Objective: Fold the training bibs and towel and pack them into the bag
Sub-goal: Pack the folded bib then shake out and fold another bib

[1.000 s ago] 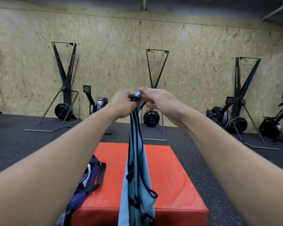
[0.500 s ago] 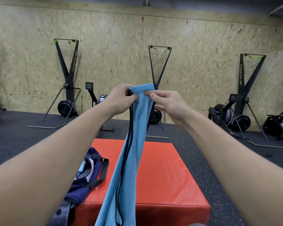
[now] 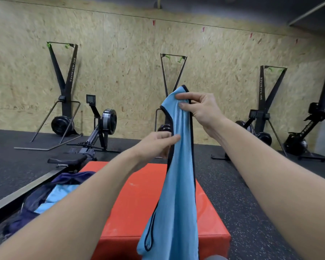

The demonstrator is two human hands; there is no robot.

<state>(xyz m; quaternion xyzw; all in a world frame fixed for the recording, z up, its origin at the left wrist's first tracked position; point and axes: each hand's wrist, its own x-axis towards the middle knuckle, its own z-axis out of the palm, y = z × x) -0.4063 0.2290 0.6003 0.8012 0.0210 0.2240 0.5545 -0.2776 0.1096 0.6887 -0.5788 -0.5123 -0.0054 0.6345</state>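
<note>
Your right hand (image 3: 201, 107) pinches the top of one light-blue bib (image 3: 178, 166) at the frame's centre, and your left hand (image 3: 156, 145) pinches its dark-trimmed edge lower down, so it hangs over the one red block (image 3: 139, 203). At lower left, one navy bag (image 3: 36, 201) lies open with blue fabric (image 3: 58, 194) inside. Three ski machines (image 3: 64, 87) line the wall across the top.
</note>
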